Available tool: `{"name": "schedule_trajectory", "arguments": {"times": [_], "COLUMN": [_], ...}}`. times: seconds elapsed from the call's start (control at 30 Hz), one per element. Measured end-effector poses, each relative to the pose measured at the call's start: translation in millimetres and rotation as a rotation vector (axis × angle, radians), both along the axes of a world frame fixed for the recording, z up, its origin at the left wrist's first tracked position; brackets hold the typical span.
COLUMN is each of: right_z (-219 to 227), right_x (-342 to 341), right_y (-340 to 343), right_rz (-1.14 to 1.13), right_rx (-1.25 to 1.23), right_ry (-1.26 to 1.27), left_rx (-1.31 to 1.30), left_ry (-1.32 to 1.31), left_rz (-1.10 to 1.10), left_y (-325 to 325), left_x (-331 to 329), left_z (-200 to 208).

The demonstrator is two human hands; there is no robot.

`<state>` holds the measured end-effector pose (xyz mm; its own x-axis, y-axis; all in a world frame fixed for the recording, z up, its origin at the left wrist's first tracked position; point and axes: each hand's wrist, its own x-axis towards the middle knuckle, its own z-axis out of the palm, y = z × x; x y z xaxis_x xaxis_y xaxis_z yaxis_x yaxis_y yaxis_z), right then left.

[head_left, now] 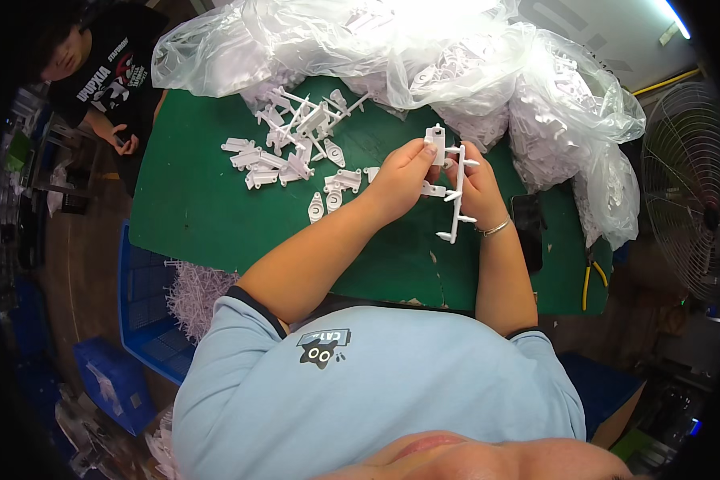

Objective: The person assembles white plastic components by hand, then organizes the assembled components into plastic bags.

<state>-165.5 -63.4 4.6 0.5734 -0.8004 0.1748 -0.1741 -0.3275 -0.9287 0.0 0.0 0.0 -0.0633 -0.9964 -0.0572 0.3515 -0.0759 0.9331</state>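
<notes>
Large clear plastic bags (424, 48), crumpled and filled with white moulded parts, are heaped along the far edge of the green counter (192, 208); one sags over its right end. A dark, flat phone (528, 232), screen blank and black, is laid on the counter, right of centre.

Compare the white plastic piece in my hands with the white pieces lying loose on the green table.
The held piece is lifted off the table, gripped by the left hand and right hand; the loose pieces lie flat in a scattered pile. The held piece has a long branched stem; most loose pieces are short. Both are white plastic.
</notes>
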Motion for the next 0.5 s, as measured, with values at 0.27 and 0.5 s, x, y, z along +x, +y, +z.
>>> {"name": "schedule_trajectory", "arguments": {"times": [0.27,0.5], "right_z": [-14.3,-5.0], "right_x": [5.2,10.7], "right_y": [-1.2,11.8], "right_rz": [0.048,0.108], "right_rx": [-0.094,-0.031], "right_ry": [-0.138,-0.24], "left_rx": [-0.061,-0.074], "left_ry": [-0.024,-0.004], "left_rz": [0.006,0.024], "left_y": [0.8,0.9], "left_x": [3.5,0.4], "left_z": [5.8,3.8]}}
